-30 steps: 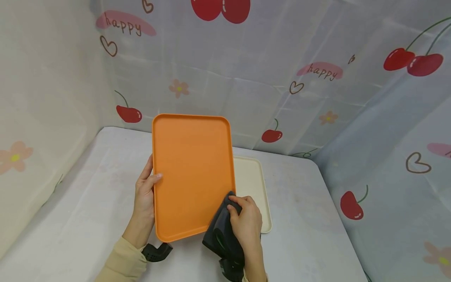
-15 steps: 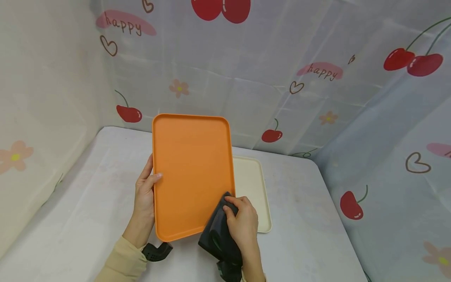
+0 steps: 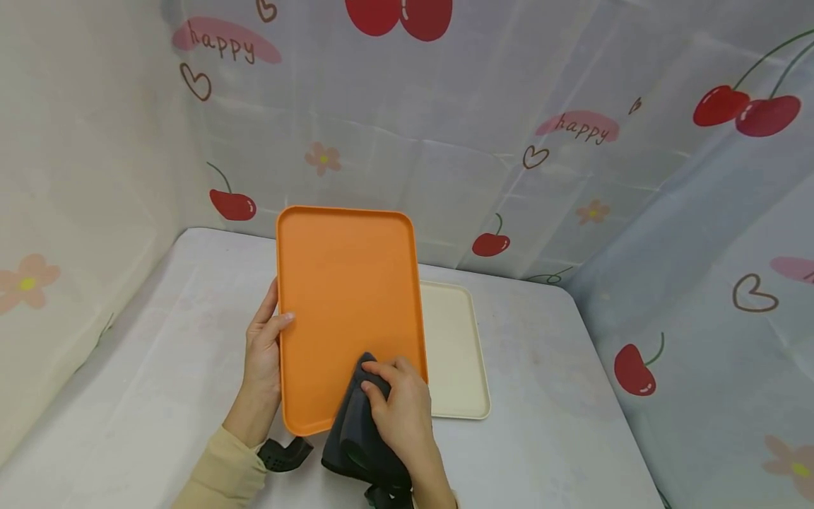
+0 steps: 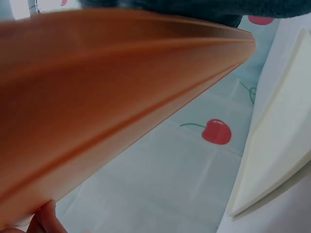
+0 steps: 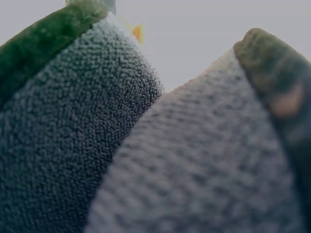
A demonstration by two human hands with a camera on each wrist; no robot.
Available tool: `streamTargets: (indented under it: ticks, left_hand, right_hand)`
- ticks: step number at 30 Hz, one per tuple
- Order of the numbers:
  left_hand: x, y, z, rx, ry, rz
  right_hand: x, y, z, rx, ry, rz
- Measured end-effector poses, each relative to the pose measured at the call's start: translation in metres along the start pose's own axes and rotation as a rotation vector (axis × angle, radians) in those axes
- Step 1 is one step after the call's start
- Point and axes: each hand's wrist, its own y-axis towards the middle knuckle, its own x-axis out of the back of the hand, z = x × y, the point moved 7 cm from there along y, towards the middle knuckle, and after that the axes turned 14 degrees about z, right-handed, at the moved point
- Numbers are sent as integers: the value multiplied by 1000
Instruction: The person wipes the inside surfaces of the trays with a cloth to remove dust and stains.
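Note:
An orange rectangular tray is held up and tilted, its inner face toward me. My left hand grips its left edge, the thumb on the front and the other fingers partly hidden behind. A dark grey cloth, folded over, lies against the lower part of the tray and hangs past its bottom edge. My right hand pinches this cloth near its top. Close up in the left wrist view are the tray's underside and the cloth beyond its rim. Woven cloth fills most of the right wrist view.
A cream tray lies on the white table, partly behind the orange one. Curtains with cherry prints close off the back and right side. A black wrist camera mount juts from the left sleeve.
My right hand and the cloth have moved left across the lower part of the orange tray, and slightly down. The left hand and the tray have hardly moved.

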Motion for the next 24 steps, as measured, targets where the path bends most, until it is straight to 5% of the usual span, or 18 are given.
streamTargets:
  ticks: [18,24]
  left_hand:
    - [-5,-2,5,16,-15,67]
    - [-3,-2,4,22,16,33]
  right_hand:
    - [-40,-2,67,265,-96,187]
    - [-43,-3,73,268,-119,192]
